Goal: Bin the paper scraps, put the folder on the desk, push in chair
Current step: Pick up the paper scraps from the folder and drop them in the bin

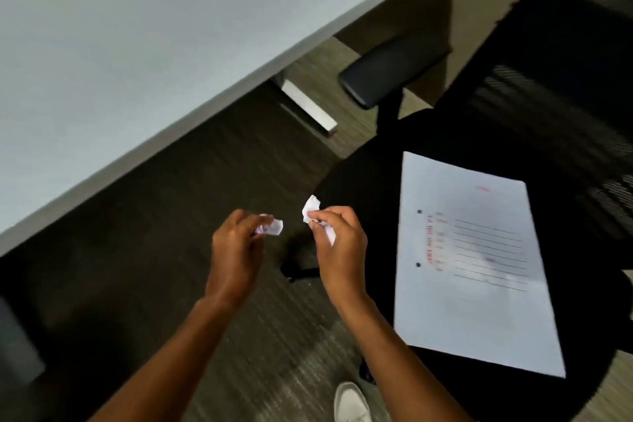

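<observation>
My left hand (236,250) pinches a small crumpled white paper scrap (272,227) over the floor. My right hand (339,243) grips another white paper scrap (311,207), just left of the chair seat. A pale folder (479,284) with red print and ruled lines lies flat on the seat of the black office chair (376,181), to the right of both hands. The white desk (120,44) fills the upper left, its edge running diagonally above my hands. The picture is blurred by motion.
The chair's black armrest (387,72) and mesh back (565,79) stand at the upper right. A metal desk foot (308,110) rests on the dark carpet under the desk edge. My white shoe (351,404) is at the bottom. A grey object (13,343) shows at the left edge.
</observation>
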The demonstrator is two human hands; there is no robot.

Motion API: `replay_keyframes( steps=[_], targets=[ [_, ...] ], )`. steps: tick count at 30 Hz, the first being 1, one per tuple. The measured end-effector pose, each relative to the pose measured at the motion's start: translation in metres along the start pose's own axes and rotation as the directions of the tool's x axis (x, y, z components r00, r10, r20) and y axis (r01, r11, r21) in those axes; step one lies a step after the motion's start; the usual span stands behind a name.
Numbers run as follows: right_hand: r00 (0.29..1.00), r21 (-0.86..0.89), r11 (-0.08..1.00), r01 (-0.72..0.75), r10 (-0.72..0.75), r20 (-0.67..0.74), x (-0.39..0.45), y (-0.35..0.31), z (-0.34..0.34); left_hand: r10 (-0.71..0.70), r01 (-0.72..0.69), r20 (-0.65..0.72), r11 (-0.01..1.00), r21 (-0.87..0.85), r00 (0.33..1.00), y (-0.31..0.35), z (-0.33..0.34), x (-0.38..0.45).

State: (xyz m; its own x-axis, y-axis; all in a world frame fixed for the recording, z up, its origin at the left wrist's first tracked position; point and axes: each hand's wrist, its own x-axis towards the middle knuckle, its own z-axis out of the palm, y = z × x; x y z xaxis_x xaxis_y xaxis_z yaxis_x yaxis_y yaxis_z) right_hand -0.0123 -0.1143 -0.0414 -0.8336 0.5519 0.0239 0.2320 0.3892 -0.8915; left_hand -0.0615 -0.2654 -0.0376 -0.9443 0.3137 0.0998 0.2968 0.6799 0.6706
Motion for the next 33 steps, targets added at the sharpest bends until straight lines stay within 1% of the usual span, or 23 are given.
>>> replay_keyframes(
  steps=[3, 5, 7, 8, 11, 15, 18, 24, 27, 30, 33],
  targets=[
    [0.994, 0.021, 0.999, 0.033, -0.035, 0.106, -0.038, -0.026, 0.055, -0.128, 0.128, -0.057, 0.992, -0.003, 0.99, -0.045, -0.04, -0.05],
    [0.986, 0.03, 0.999, 0.043, -0.047, 0.16, -0.062, -0.034, 0.082, -0.187, 0.184, -0.066, 0.982, -0.04, 0.98, -0.068, -0.055, -0.076],
    [0.965, 0.042, 0.998, 0.049, -0.058, 0.257, -0.097, -0.046, 0.117, -0.286, 0.277, -0.099, 0.957, -0.09, 0.953, -0.097, -0.08, -0.11],
    [0.943, 0.036, 0.998, 0.045, -0.055, 0.328, -0.123, -0.056, 0.141, -0.348, 0.337, -0.14, 0.936, -0.099, 0.927, -0.115, -0.098, -0.134],
    [0.874, 0.004, 0.999, 0.053, -0.048, 0.484, -0.181, -0.067, 0.187, -0.461, 0.447, -0.238, 0.887, -0.114, 0.855, -0.149, -0.126, -0.187],
    [0.755, -0.052, 0.994, 0.091, -0.035, 0.655, -0.264, -0.076, 0.241, -0.584, 0.552, -0.268, 0.811, -0.191, 0.766, -0.2, -0.157, -0.264],
    [0.642, -0.073, 0.989, 0.13, -0.028, 0.766, -0.331, -0.084, 0.279, -0.682, 0.66, -0.296, 0.728, -0.186, 0.668, -0.24, -0.181, -0.325],
    [0.495, -0.096, 0.987, 0.126, 0.022, 0.869, -0.43, -0.091, 0.33, -0.754, 0.77, -0.392, 0.618, -0.156, 0.526, -0.285, -0.215, -0.416],
    [0.447, -0.101, 0.982, 0.16, 0.019, 0.894, -0.467, -0.095, 0.351, -0.769, 0.791, -0.406, 0.591, -0.156, 0.494, -0.3, -0.224, -0.451],
    [0.429, -0.106, 0.974, 0.201, 0.01, 0.903, -0.493, -0.093, 0.368, -0.783, 0.792, -0.405, 0.578, -0.197, 0.471, -0.31, -0.227, -0.474],
    [0.396, -0.118, 0.966, 0.23, 0.018, 0.918, -0.518, -0.089, 0.382, -0.796, 0.794, -0.411, 0.563, -0.23, 0.445, -0.318, -0.227, -0.494]
  ],
)
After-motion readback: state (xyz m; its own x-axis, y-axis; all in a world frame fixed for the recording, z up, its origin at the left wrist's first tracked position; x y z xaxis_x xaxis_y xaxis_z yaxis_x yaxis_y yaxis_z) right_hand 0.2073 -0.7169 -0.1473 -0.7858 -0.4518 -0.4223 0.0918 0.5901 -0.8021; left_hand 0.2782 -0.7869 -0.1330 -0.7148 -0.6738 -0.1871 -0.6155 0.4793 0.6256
